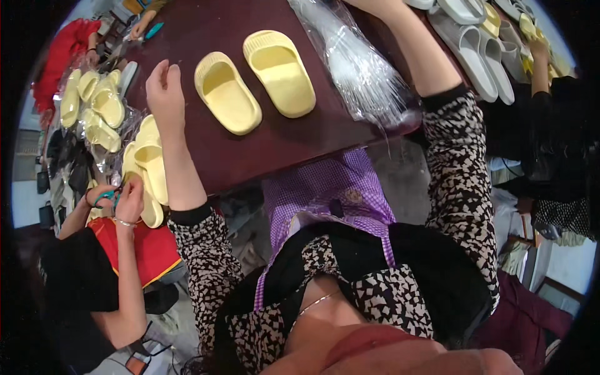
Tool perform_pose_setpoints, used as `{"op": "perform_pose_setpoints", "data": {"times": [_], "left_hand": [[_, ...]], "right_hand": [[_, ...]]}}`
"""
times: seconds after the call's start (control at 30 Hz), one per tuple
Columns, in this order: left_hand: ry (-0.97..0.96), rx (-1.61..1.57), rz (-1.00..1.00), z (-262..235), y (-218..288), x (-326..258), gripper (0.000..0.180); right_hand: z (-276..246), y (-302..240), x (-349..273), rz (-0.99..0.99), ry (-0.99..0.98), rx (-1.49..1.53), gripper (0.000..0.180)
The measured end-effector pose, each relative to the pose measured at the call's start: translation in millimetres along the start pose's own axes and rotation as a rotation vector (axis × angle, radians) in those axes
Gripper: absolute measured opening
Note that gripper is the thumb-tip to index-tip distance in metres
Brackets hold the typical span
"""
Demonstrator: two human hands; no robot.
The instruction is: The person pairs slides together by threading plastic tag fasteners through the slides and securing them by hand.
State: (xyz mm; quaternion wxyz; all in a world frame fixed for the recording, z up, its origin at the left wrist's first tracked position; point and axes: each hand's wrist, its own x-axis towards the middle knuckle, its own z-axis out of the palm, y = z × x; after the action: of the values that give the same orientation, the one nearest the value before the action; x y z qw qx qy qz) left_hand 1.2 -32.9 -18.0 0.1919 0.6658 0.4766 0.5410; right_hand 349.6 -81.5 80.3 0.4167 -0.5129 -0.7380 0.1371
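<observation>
Two pale yellow slide slippers lie side by side on the dark red table (219, 159): the left slipper (228, 94) and the right slipper (279, 74), toes toward me. Just left of them, my left hand (165, 90) is raised over the table, fingers loosely bent and slightly apart, holding nothing I can see. My right hand (376, 5) reaches to the far edge of the picture above a bundle of clear plastic bags (362, 65); its fingers are cut off, so what it touches is hidden.
Bagged yellow slippers (103, 103) and loose yellow slippers (149, 162) crowd the table's left side. A co-worker's hands (125, 200) hold teal-handled scissors (106, 197) there. Grey slippers (478, 56) lie at the far right, near another person's arm (539, 65).
</observation>
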Motion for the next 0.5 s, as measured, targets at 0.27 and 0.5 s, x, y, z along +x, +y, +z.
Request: {"op": "perform_pose_setpoints", "data": {"times": [0.27, 0.5], "left_hand": [[-0.324, 0.152, 0.095, 20, 36, -44, 0.026], [-0.399, 0.163, 0.362, 68, 77, -48, 0.023]], "right_hand": [[-58, 8, -143, 0.032, -0.063, -0.297, 0.019], [-43, 4, -202, 0.589, -0.047, -0.001, 0.015]]}}
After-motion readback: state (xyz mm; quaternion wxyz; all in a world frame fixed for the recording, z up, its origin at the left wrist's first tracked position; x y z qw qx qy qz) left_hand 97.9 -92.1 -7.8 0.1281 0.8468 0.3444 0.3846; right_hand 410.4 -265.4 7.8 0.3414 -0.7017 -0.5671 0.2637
